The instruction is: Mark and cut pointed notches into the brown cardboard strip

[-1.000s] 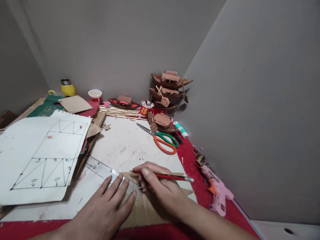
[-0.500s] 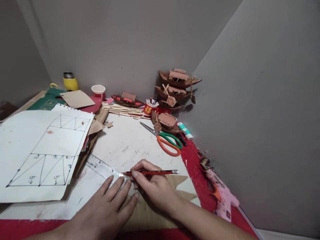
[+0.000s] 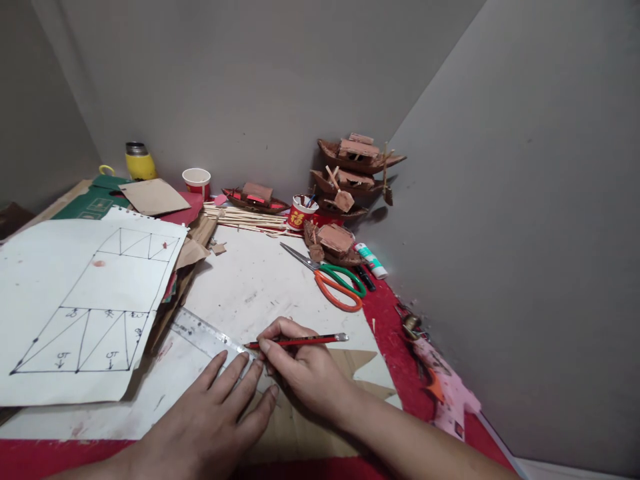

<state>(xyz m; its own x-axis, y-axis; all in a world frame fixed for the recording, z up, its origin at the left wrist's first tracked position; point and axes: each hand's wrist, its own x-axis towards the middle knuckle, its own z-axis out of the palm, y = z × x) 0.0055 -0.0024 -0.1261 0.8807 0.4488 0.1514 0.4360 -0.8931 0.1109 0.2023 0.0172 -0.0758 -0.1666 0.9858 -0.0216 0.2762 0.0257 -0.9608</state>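
My left hand [image 3: 210,417] lies flat with fingers spread, pressing a clear plastic ruler [image 3: 200,333] onto a brown cardboard piece [image 3: 350,373]. My right hand [image 3: 295,363] pinches a red pencil [image 3: 300,341], its tip at the ruler's edge just beyond my left fingertips. The pencil lies nearly level, its metal end pointing right. Most of the cardboard is hidden under both hands.
A white sheet with a drawn plan [image 3: 85,307] lies at left. Orange-and-green scissors [image 3: 335,283], a glue stick [image 3: 371,260], model boats [image 3: 350,173], wooden sticks [image 3: 245,219], paper cups [image 3: 196,181] and a yellow flask [image 3: 137,162] stand behind. A pink glue gun [image 3: 445,393] lies right, near the wall.
My right hand with the pencil has slid left and slightly away along the ruler. My left hand has stayed pressed on the ruler. The view has shifted a little.
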